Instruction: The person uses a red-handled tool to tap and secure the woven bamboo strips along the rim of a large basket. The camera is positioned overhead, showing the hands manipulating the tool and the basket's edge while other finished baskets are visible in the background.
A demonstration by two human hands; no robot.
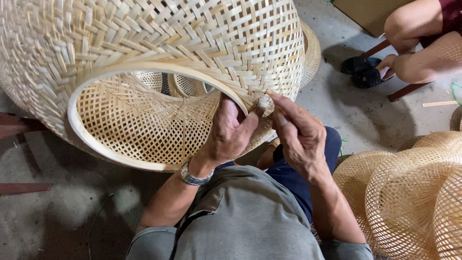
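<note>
Mostly woven bamboo basket (159, 58); left hand (231, 132) gripping rim, right hand (298, 137) pinching loose strip end (263, 102), unfinished there.

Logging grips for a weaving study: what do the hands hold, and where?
Both hold the woven basket at its rim: left hand wraps the rim's edge, right hand pinches a strip end there.

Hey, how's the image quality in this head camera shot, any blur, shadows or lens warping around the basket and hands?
Head view: soft, even light, no glare; the woven basket bulges with wide-angle warping; both hands, left hand and right hand, are sharp; shadow darkens the concrete floor beneath the basket.
</note>
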